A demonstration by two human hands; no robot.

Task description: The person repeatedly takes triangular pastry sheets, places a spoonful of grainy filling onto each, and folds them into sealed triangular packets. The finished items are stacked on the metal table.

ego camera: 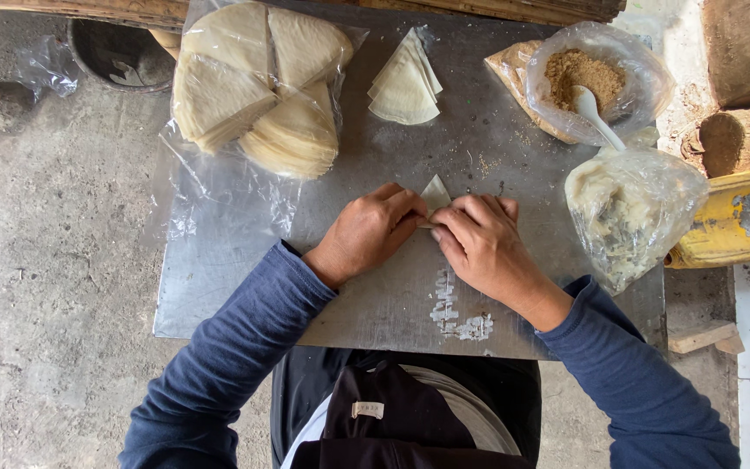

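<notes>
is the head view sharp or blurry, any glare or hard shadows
Head view: sharp across the frame, lit by soft daylight; faint sheen on the metal tabletop and the plastic bags, no blown-out glare; only soft shadows under the left hand and right hand, which hide most of the dough piece; slight wide-angle stretch at the edges.

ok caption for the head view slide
Both hands, left and right, fold a pastry wrapper on a metal tabletop.

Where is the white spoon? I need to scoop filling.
In the head view, the white spoon stands in the bag of brown crumbs, far right of the metal sheet.
</notes>
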